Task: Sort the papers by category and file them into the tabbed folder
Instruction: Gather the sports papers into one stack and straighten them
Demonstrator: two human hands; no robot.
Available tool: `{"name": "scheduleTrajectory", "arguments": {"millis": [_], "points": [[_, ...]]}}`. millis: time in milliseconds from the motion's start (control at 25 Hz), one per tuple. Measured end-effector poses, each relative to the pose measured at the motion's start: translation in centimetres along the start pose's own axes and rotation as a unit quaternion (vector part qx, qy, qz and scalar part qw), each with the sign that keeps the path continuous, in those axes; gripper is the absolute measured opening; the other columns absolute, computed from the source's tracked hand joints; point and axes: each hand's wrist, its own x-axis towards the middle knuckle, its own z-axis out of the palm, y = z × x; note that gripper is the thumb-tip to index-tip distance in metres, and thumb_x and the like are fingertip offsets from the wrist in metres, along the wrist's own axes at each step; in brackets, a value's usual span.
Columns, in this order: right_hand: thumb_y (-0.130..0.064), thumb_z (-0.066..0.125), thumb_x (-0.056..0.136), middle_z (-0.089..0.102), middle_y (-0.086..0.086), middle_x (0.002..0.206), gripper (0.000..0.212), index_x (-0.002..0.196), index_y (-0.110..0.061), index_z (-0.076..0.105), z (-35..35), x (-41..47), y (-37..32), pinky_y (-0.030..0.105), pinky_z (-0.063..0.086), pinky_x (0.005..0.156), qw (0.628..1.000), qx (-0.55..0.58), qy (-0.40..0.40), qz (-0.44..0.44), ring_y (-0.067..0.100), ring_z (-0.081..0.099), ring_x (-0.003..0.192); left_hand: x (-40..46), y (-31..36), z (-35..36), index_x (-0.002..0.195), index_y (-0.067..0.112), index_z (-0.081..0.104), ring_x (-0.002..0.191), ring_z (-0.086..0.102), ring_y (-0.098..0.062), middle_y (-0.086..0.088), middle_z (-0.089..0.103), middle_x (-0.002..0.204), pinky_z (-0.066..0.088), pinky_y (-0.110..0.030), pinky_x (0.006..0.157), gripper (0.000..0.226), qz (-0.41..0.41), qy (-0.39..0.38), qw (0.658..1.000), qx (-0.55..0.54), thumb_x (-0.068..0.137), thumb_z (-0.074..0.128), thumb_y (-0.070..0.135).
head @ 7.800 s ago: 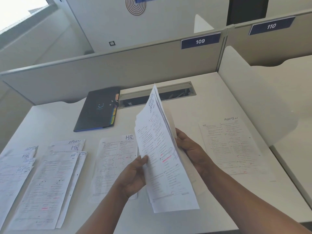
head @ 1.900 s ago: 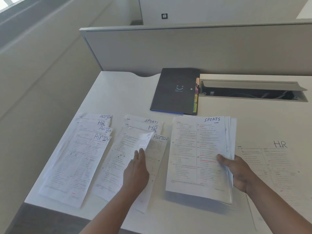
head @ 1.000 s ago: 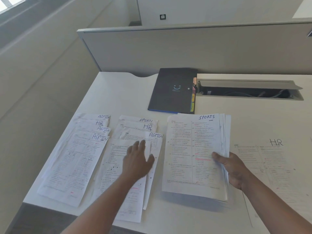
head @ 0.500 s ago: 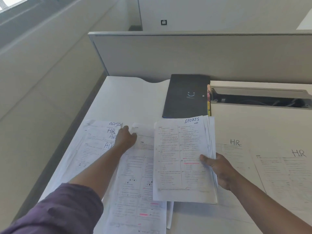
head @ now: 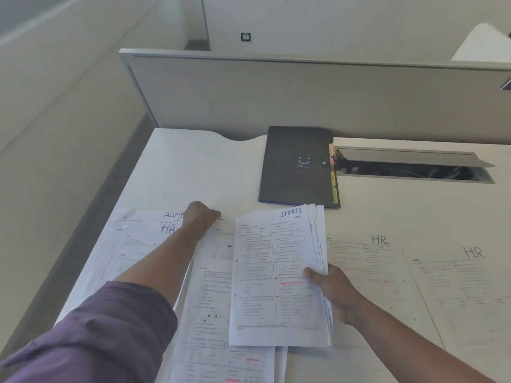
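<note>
My right hand point(head: 336, 290) grips the right edge of a stack of printed sheets point(head: 276, 272) headed "SPORTS", held just above the white desk point(head: 193, 167). My left hand point(head: 203, 215) reaches forward, its fingers curled over the top edge of the middle pile of sheets point(head: 213, 299). Left of it lies another fanned pile point(head: 143, 244) marked "ADMIN" and "HR". Two single "HR" sheets point(head: 359, 258) point(head: 456, 286) lie flat to the right. The closed black tabbed folder point(head: 296, 164), with coloured tabs on its right edge, rests at the back of the desk.
An open cable tray point(head: 414, 167) with its flap up is sunk into the desk right of the folder. A grey partition point(head: 304, 98) closes off the back. The desk's left edge drops off beside the left pile.
My left hand has slid from the middle of the centre pile up to its top edge and curled shut. The SPORTS stack stays in my right hand. The camera has leaned forward.
</note>
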Motion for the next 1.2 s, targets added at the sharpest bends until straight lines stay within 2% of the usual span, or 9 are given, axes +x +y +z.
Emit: {"name": "scheduleTrajectory", "arguments": {"millis": [80, 160, 280, 400, 640, 800, 960, 1080, 1200], "points": [[-0.022, 0.069, 0.100, 0.079, -0.003, 0.116, 0.027, 0.126, -0.015, 0.071, 0.4, 0.1, -0.1, 0.049, 0.050, 0.110, 1.000, 0.001, 0.003, 0.000, 0.021, 0.072, 0.113, 0.0, 0.2, 0.2, 0.075, 0.008, 0.063, 0.070, 0.063, -0.027, -0.007, 0.067, 0.077, 0.049, -0.031, 0.061, 0.022, -0.004, -0.017, 1.000, 0.010, 0.075, 0.081, 0.020], [-0.022, 0.069, 0.100, 0.079, -0.003, 0.116, 0.028, 0.127, -0.015, 0.071, 0.4, 0.1, -0.1, 0.045, 0.051, 0.109, 1.000, 0.006, 0.007, 0.000, 0.019, 0.071, 0.113, 0.4, 0.5, 0.6, 0.091, 0.004, 0.073, 0.089, 0.072, -0.032, -0.013, 0.076, 0.094, 0.058, -0.039, 0.079, 0.024, -0.004, -0.038, 0.999, 0.006, 0.077, 0.082, 0.021], [-0.022, 0.069, 0.100, 0.079, -0.003, 0.116, 0.027, 0.126, -0.016, 0.071, 0.1, 0.0, -0.4, 0.044, 0.052, 0.107, 1.000, 0.017, 0.009, 0.003, 0.019, 0.071, 0.113, -1.1, 2.1, -0.1, 0.090, 0.003, 0.070, 0.083, 0.065, -0.029, -0.013, 0.071, 0.092, 0.047, -0.036, 0.073, 0.013, 0.031, -0.067, 0.996, -0.046, 0.082, 0.073, 0.014], [-0.021, 0.069, 0.100, 0.079, -0.001, 0.116, 0.026, 0.125, -0.015, 0.072, -0.9, -0.3, -1.1, 0.045, 0.053, 0.105, 0.999, 0.029, 0.019, -0.004, 0.023, 0.072, 0.112, -3.4, 3.9, -1.2, 0.086, 0.015, 0.058, 0.075, 0.050, -0.021, -0.010, 0.055, 0.082, 0.037, -0.037, 0.068, 0.005, 0.107, -0.067, 0.989, -0.083, 0.083, 0.063, 0.014], [-0.020, 0.070, 0.098, 0.079, 0.005, 0.117, 0.029, 0.126, -0.011, 0.072, -3.3, -1.5, -2.8, 0.051, 0.053, 0.105, 0.998, 0.059, 0.019, -0.017, 0.030, 0.072, 0.114, -9.6, 6.6, -3.9, 0.086, 0.017, 0.055, 0.069, 0.051, -0.020, -0.001, 0.058, 0.079, 0.042, -0.036, 0.062, 0.008, 0.195, 0.008, 0.972, -0.134, 0.090, 0.057, 0.023], [-0.018, 0.070, 0.098, 0.079, 0.006, 0.116, 0.028, 0.124, -0.010, 0.073, -4.0, -2.6, -3.5, 0.053, 0.052, 0.106, 0.997, 0.070, 0.021, -0.026, 0.031, 0.072, 0.114, -13.8, 8.3, -6.4, 0.085, 0.020, 0.051, 0.058, 0.041, -0.017, 0.003, 0.051, 0.067, 0.034, -0.037, 0.056, 0.008, 0.285, 0.037, 0.942, -0.173, 0.092, 0.053, 0.022], [-0.013, 0.067, 0.099, 0.079, 0.007, 0.114, 0.023, 0.121, -0.009, 0.073, -4.3, -4.0, -3.8, 0.051, 0.053, 0.104, 0.996, 0.071, 0.034, -0.041, 0.031, 0.072, 0.111, -17.9, 9.8, -8.8, 0.091, 0.017, 0.044, 0.047, 0.031, -0.015, 0.007, 0.042, 0.055, 0.027, -0.036, 0.051, 0.017, 0.411, 0.089, 0.895, -0.151, 0.104, 0.048, 0.028], [-0.014, 0.066, 0.101, 0.079, 0.007, 0.114, 0.021, 0.120, -0.010, 0.072, -4.8, -5.0, -4.2, 0.040, 0.057, 0.087, 0.994, 0.068, 0.056, -0.065, 0.026, 0.073, 0.106, -21.3, 11.0, -10.2, 0.098, 0.021, 0.042, 0.046, 0.032, -0.012, 0.010, 0.041, 0.053, 0.028, -0.034, 0.052, 0.014, 0.490, 0.119, 0.851, -0.147, 0.108, 0.047, 0.030], [-0.013, 0.065, 0.102, 0.077, 0.002, 0.107, 0.016, 0.117, -0.012, 0.072, -5.6, -6.2, -4.9, 0.028, 0.053, 0.070, 0.988, 0.078, 0.094, -0.091, 0.019, 0.072, 0.095, -24.9, 12.7, -11.2, 0.097, 0.033, 0.040, 0.049, 0.040, -0.013, 0.010, 0.049, 0.057, 0.034, -0.035, 0.053, 0.015, 0.525, 0.142, 0.827, -0.143, 0.109, 0.049, 0.029]]}}
